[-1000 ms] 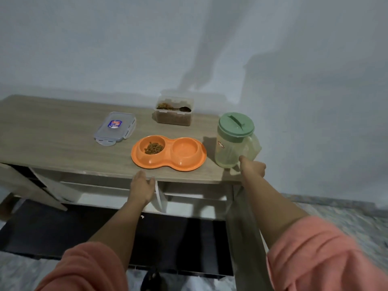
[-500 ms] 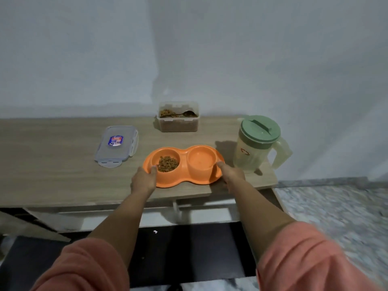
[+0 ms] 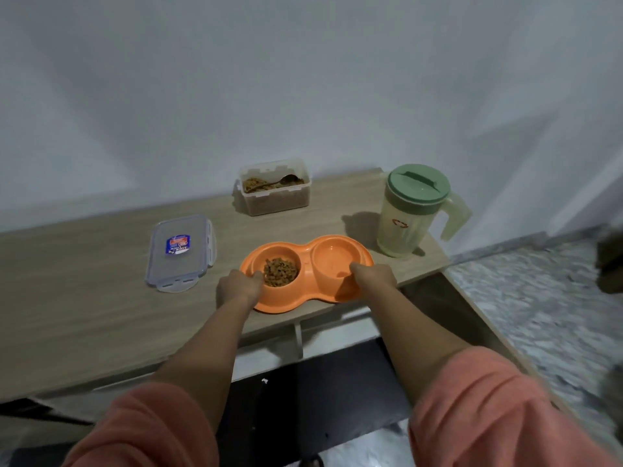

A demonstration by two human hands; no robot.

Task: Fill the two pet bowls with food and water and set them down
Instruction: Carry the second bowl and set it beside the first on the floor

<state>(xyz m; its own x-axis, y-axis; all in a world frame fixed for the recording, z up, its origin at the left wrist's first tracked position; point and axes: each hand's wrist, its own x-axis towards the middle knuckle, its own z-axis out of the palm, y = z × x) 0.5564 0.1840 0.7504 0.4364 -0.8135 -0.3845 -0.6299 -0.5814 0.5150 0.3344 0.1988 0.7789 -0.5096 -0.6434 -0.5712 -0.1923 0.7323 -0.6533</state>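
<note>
Both hands (image 3: pixel 239 286) now gripping bowl (image 3: pixel 305 298).

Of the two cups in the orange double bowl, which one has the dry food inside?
The left cup, next to the left hand, holds brown kibble. The right cup, by the right hand, shows none.

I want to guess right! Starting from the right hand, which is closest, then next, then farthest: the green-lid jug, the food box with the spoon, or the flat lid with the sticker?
From the right hand, which holds the orange double bowl:
1. Green-lid jug, just behind it, toward the table's right end.
2. Food box, farther back by the wall.
3. Flat lid, far over on the left.
</note>
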